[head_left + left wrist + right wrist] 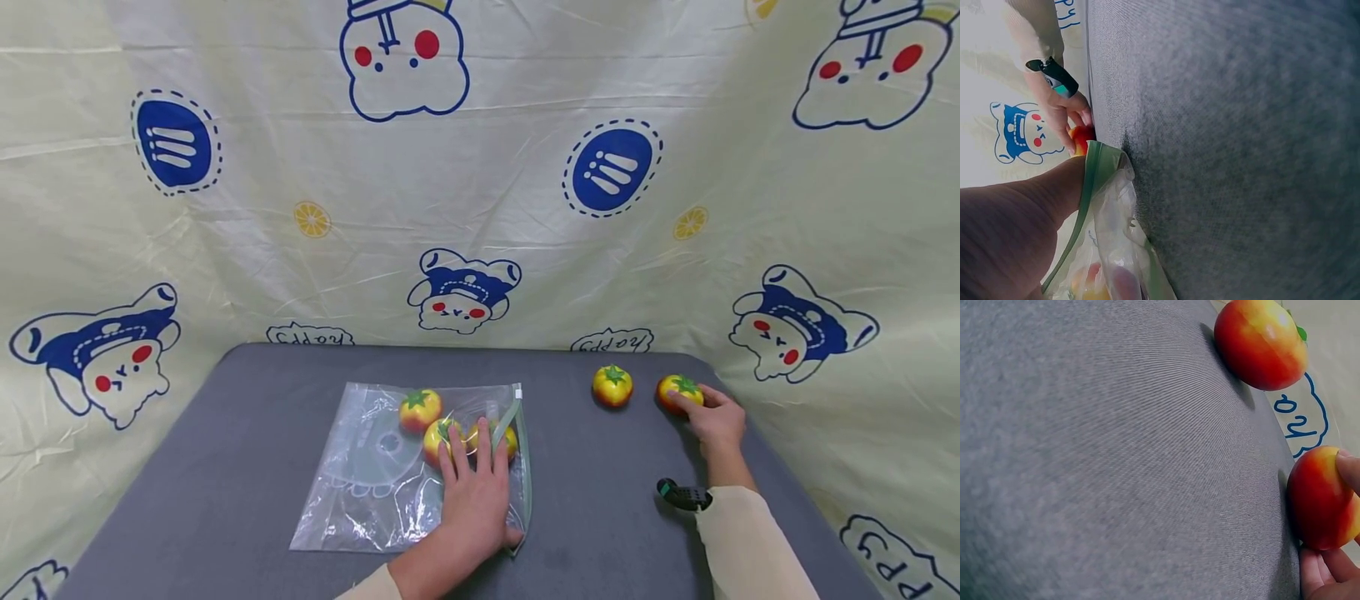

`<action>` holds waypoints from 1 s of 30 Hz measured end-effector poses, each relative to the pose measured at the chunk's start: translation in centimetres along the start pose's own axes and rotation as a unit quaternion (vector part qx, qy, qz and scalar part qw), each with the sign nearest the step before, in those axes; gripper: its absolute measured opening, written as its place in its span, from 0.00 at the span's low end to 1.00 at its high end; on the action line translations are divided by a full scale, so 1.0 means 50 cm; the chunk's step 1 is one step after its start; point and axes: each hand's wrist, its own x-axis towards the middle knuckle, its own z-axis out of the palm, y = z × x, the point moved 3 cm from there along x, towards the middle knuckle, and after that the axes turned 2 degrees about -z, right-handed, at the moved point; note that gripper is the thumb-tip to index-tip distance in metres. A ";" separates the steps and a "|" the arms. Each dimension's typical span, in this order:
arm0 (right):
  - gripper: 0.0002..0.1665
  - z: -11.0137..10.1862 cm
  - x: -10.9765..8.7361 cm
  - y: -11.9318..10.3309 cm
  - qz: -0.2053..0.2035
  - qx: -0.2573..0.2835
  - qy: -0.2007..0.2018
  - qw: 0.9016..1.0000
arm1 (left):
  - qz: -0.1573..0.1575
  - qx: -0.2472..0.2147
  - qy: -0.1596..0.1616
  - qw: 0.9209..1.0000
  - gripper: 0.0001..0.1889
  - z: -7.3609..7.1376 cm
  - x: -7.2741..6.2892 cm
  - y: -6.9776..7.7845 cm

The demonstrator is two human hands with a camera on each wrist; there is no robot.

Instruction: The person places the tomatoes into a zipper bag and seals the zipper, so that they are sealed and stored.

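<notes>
A clear zip-top bag (337, 508) lies flat with its green-edged mouth facing right. Three yellow-and-red tomatoes with green star-shaped tops, one of them a tomato (420, 410) near its far side, show through the plastic. My left hand (475, 500) rests on the bag near the mouth, fingers straight and spread over two of the tomatoes; its thumb lies at the green zip strip (1090, 181). At the table's far right, my right hand (718, 421) grips another tomato (1322, 500) between thumb and fingers. One more tomato (612, 387) sits just left of it.
The grey cloth-covered table (585, 500) narrows toward the back. Behind it hangs a pale printed curtain (510, 192) with cartoon figures, also draping down at both sides. A black band with a small device (684, 495) is on my right wrist.
</notes>
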 end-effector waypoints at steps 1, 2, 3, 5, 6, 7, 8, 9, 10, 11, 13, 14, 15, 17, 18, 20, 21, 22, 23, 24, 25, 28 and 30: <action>0.48 0.000 -0.002 -0.001 -0.002 -0.003 0.000 1.000 | 0.000 -0.002 0.000 1.000 0.64 -0.001 0.001 -0.001; 0.48 0.001 -0.004 -0.001 -0.004 -0.007 0.000 1.000 | 0.000 -0.003 -0.001 1.000 0.64 -0.001 0.001 -0.001; 0.48 0.001 -0.006 -0.002 -0.007 -0.011 0.001 1.000 | 0.000 -0.003 -0.001 1.000 0.64 -0.001 0.001 -0.001; 0.48 0.002 -0.009 -0.003 -0.011 -0.018 0.003 1.000 | 0.000 -0.005 -0.001 1.000 0.64 -0.002 0.001 -0.002; 0.48 0.003 -0.011 -0.003 -0.013 -0.018 0.003 1.000 | 0.000 -0.005 0.000 1.000 0.64 -0.003 0.001 -0.003; 0.48 0.004 -0.012 -0.003 -0.015 -0.017 0.003 1.000 | 0.000 -0.005 0.002 1.000 0.64 -0.003 0.001 -0.003; 0.48 0.005 -0.012 -0.003 -0.016 -0.017 0.003 1.000 | 0.000 -0.005 0.002 1.000 0.64 -0.004 0.001 -0.003; 0.48 0.005 -0.013 -0.002 -0.018 -0.015 0.003 1.000 | 0.000 -0.005 0.003 1.000 0.64 -0.004 0.000 -0.003; 0.49 0.006 -0.013 -0.001 -0.019 -0.013 0.003 1.000 | 0.000 -0.007 0.003 1.000 0.64 -0.004 0.000 -0.003; 0.49 0.006 -0.013 0.001 -0.021 -0.013 0.004 1.000 | -0.001 -0.007 0.002 1.000 0.65 -0.004 0.000 -0.003; 0.49 0.006 -0.012 0.005 -0.024 -0.013 0.008 1.000 | -0.001 -0.007 0.001 1.000 0.65 -0.003 0.000 -0.002; 0.49 0.005 -0.012 0.007 -0.026 -0.014 0.010 1.000 | -0.002 -0.006 -0.001 1.000 0.65 -0.002 0.000 -0.001; 0.49 0.004 -0.012 0.009 -0.027 -0.014 0.012 0.999 | -0.002 -0.005 -0.001 1.000 0.65 -0.002 0.000 0.000; 0.49 0.004 -0.011 0.011 -0.026 -0.012 0.016 0.999 | -0.003 -0.003 -0.004 1.000 0.65 0.000 0.001 0.001; 0.49 0.004 -0.011 0.012 -0.023 -0.010 0.016 1.000 | -0.002 -0.001 -0.004 1.000 0.65 0.001 0.001 0.001; 0.49 0.004 -0.013 0.013 -0.016 -0.001 0.016 1.000 | -0.002 0.001 -0.004 1.000 0.65 0.002 0.000 0.001; 0.49 0.005 -0.014 0.014 -0.012 0.004 0.017 1.000 | -0.002 0.002 -0.003 1.000 0.65 0.002 0.000 0.001; 0.49 0.006 -0.015 0.014 -0.009 0.009 0.018 1.000 | -0.002 0.003 -0.003 1.000 0.65 0.003 0.000 0.001; 0.49 0.007 -0.017 0.014 -0.007 0.013 0.019 1.000 | -0.002 0.006 -0.001 1.000 0.65 0.003 0.000 0.001; 0.48 0.008 -0.019 0.014 -0.005 0.019 0.021 1.000 | -0.002 0.008 0.000 1.000 0.65 0.002 0.000 0.001; 0.48 0.009 -0.021 0.013 -0.004 0.023 0.023 0.999 | -0.002 0.008 0.001 1.000 0.65 0.002 0.000 0.000; 0.48 0.009 -0.030 0.010 0.003 0.031 0.030 0.999 | -0.003 0.012 0.000 1.000 0.65 0.001 0.002 0.000; 0.48 0.009 -0.037 0.009 0.008 0.036 0.030 0.999 | -0.003 0.011 -0.002 1.000 0.65 0.000 0.002 -0.001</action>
